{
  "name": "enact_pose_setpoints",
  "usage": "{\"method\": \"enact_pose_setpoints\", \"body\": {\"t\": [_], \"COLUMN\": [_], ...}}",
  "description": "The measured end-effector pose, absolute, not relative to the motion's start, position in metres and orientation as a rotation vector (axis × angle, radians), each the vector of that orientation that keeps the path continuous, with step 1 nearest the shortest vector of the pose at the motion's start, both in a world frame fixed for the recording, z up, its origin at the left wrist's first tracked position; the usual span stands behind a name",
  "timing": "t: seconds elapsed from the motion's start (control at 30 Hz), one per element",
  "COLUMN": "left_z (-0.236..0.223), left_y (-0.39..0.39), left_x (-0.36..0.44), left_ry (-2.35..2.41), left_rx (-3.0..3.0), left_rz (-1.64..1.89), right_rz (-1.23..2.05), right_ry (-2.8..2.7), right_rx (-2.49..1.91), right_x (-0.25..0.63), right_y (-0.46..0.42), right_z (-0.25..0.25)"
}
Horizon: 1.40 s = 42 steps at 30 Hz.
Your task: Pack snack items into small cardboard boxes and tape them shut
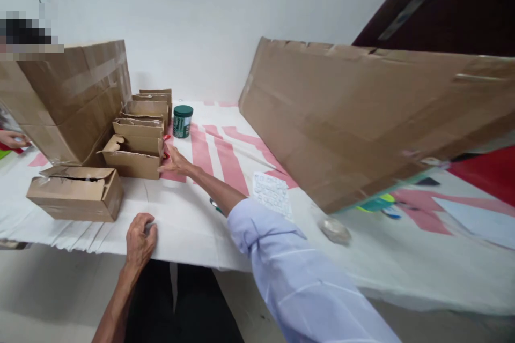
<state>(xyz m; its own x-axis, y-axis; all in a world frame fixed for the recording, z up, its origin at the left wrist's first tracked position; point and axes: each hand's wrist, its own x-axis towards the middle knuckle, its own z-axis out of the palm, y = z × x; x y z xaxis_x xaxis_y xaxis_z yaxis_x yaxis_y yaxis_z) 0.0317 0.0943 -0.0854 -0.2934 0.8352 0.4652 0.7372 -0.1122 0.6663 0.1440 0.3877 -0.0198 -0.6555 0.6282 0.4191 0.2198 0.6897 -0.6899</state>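
Observation:
My right hand [177, 162] reaches to the right end of an open cardboard box [134, 165], with thumb and fingers apart. A small red item [166, 138] shows at its fingertips, partly hidden; I cannot make out its kind, nor whether the hand touches it. Near the table's front edge rests my left hand [140, 238], its fingers loosely curled in and nothing seen in them. To its left lies a cardboard box [74, 195] with its top flaps nearly closed. Behind the open box, several more small cardboard boxes [147, 109] stand in a row.
A green-lidded jar [182, 122] stands right of the row. Large cardboard panels rise at left [76, 91] and right [362, 112]. A handwritten sheet [272, 193] and a clear wrapped lump [335, 230] lie on the white-and-pink cloth [193, 225]. Another person's hand [14, 139] shows at far left.

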Motion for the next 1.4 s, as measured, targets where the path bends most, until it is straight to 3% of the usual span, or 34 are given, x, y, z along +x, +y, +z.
{"method": "enact_pose_setpoints", "body": {"t": [0.2,0.43,0.6,1.03,1.23,1.4], "left_z": [-0.084,-0.081,-0.072,-0.05,0.002,0.039], "left_y": [0.099,0.099,0.098,0.059,0.041,0.063], "left_x": [0.028,0.028,0.028,0.029,0.006,-0.029], "left_ry": [2.02,2.028,2.036,2.143,2.541,2.762], "left_rx": [1.802,1.767,1.79,1.877,1.992,1.924], "left_rz": [1.353,1.351,1.336,1.315,1.515,1.321], "right_rz": [0.595,0.253,0.116,-0.077,-0.113,-0.105], "right_ry": [-2.132,-2.242,-2.146,-2.019,-2.024,-2.028], "right_rx": [-0.833,-1.268,-1.377,-1.343,-1.327,-1.332], "right_x": [0.272,0.395,0.392,0.377,0.377,0.377], "right_y": [0.355,0.228,0.199,0.198,0.199,0.198], "right_z": [0.005,-0.08,-0.117,-0.139,-0.141,-0.14]}}
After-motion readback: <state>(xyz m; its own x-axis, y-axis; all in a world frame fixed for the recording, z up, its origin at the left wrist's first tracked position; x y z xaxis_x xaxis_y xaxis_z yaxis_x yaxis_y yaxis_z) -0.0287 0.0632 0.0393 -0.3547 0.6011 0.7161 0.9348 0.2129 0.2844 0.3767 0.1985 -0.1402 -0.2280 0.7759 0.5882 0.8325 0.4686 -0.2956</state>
